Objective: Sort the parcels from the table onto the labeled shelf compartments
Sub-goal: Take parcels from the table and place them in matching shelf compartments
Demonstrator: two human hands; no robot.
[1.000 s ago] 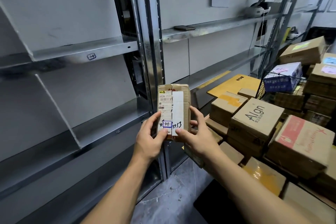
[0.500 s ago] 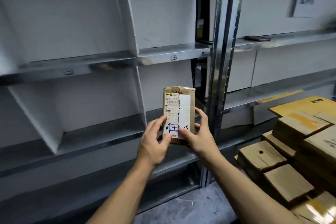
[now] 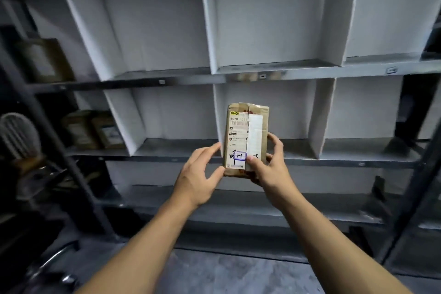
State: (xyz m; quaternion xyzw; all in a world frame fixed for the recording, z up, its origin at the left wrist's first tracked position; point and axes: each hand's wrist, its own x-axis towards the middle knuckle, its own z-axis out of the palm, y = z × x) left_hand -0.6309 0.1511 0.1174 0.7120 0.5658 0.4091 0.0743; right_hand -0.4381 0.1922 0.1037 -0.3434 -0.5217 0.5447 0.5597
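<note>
A small brown cardboard parcel (image 3: 247,131) with a white shipping label and a boxed "H" drawn near its bottom stands upright in front of the grey shelf unit (image 3: 262,76). My right hand (image 3: 269,169) grips its lower right corner, thumb on the label and fingers behind. My left hand (image 3: 200,176) sits at the parcel's lower left edge with fingers spread and relaxed, only the thumb touching. Behind the parcel are the middle-row shelf compartments, split by white dividers. Small label tags (image 3: 262,76) sit on the shelf edges; their text is unreadable.
Brown parcels (image 3: 93,129) stand in a left compartment of the middle row, and another parcel (image 3: 45,59) stands in the upper left. A fan-like wire object (image 3: 18,133) is at the far left. Dark upright posts (image 3: 420,174) frame the unit. Grey floor lies below.
The view has swung left, away from the parcel pile, to face the shelf unit. The parcel has come in front of the middle compartments. My left hand has loosened its grip and its fingers have spread.
</note>
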